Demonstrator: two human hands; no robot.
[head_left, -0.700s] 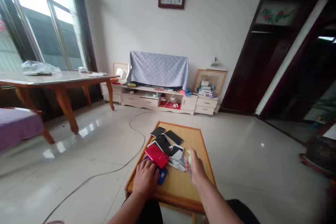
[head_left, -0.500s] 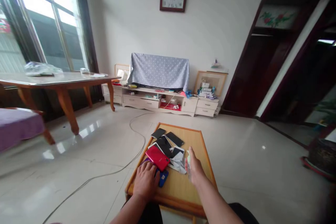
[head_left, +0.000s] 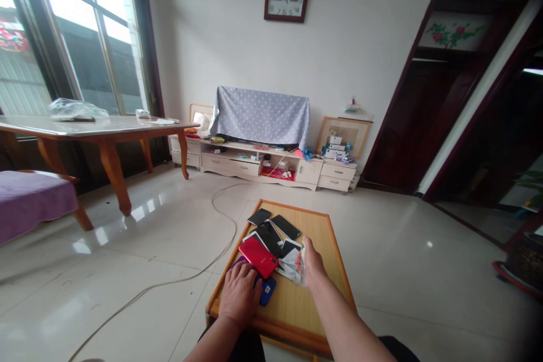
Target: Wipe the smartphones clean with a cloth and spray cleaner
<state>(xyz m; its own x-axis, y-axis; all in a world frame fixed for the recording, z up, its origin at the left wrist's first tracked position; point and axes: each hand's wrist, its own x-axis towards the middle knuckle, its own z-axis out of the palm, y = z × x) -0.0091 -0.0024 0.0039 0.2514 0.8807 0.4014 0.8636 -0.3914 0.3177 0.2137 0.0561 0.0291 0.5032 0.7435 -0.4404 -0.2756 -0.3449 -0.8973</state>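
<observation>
My left hand (head_left: 241, 294) lies palm down at the near left of a small wooden table, fingers spread over the lower edge of the phone pile. Under and beside it show a blue phone (head_left: 267, 292) and part of a purple one (head_left: 240, 261). A red phone (head_left: 258, 257) rests just beyond the fingertips. My right hand (head_left: 311, 263) is closed, thumb up, around a clear bottle-like object (head_left: 302, 277) with a pale green part near the thumb; most of it is hidden. Left of this hand lies a crumpled whitish cloth or wrapper (head_left: 289, 263). Several dark phones (head_left: 285, 226) lie behind.
The small table (head_left: 311, 317) has a raised wooden rim. A cable (head_left: 186, 279) runs across the tiled floor on the left. Ahead stands a low white cabinet (head_left: 231, 164) with a cloth-covered screen (head_left: 263, 113). A larger table (head_left: 106, 130) is by the window.
The view has shifted slightly, so the scene sits a little lower and further right. My right hand has come slightly nearer the whitish cloth or wrapper; my left hand stays on the phones.
</observation>
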